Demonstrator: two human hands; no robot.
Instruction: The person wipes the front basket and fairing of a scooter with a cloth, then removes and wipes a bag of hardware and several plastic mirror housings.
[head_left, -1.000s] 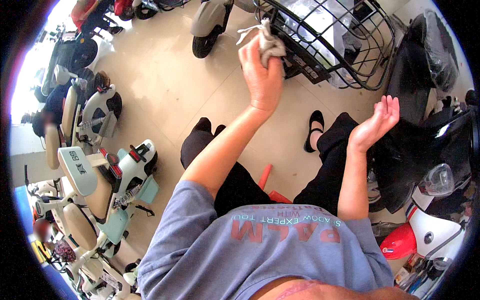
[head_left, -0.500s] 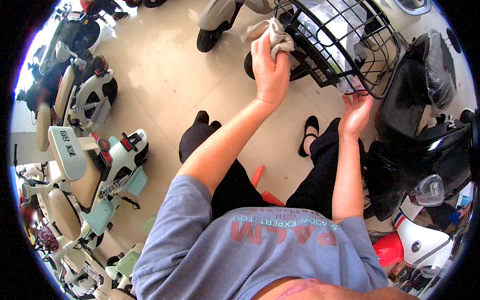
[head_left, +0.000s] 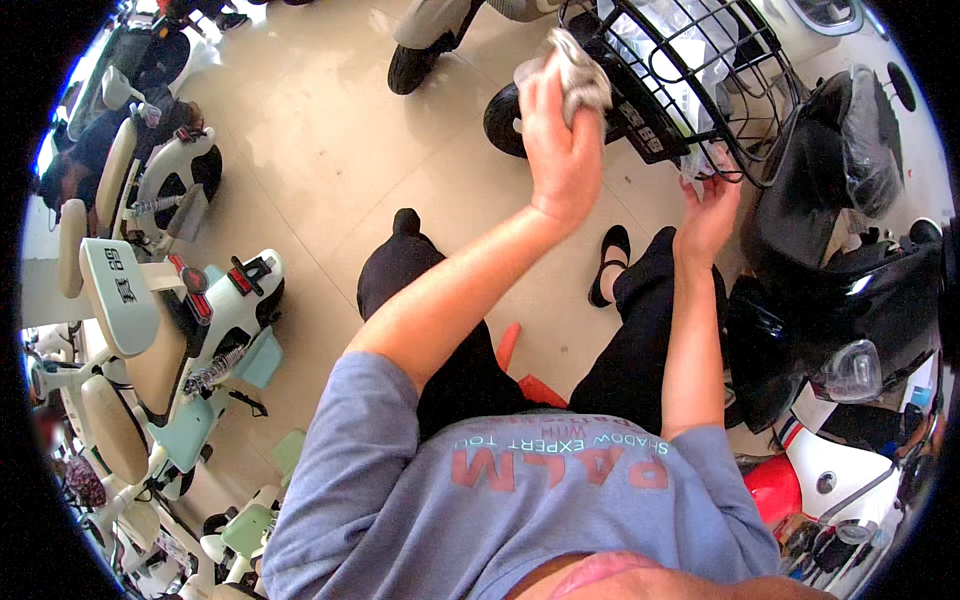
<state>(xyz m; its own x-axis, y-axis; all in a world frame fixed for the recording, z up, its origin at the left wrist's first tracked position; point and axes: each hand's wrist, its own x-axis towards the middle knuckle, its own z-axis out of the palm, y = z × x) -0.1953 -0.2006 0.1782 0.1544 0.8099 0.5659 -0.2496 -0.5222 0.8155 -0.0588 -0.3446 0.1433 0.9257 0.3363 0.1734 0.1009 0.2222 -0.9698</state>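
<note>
My left hand (head_left: 563, 160) is closed round a crumpled greyish-white cloth (head_left: 582, 78), which is at the left end of the black panel (head_left: 640, 125) below a wire basket. Whether the cloth touches the panel I cannot tell. The black wire basket (head_left: 655, 40) holds a clear plastic bag (head_left: 690, 50) with something pale inside. My right hand (head_left: 708, 220) is raised to the basket's near lower corner, its fingers curled round the wire there. A bit of clear plastic hangs by those fingertips, which are partly hidden.
A black wheel (head_left: 505, 120) stands below the basket, another wheel (head_left: 415, 68) to its left. Several light-coloured scooters (head_left: 120, 295) crowd the left side. Close on my right are a black scooter (head_left: 850, 290) and a red-and-white one (head_left: 840, 480). Something orange (head_left: 540, 388) shows between my legs.
My left hand has moved a little to the right with the cloth, now bunched differently. The right hand stays at the basket corner; the whole view has shifted slightly.
</note>
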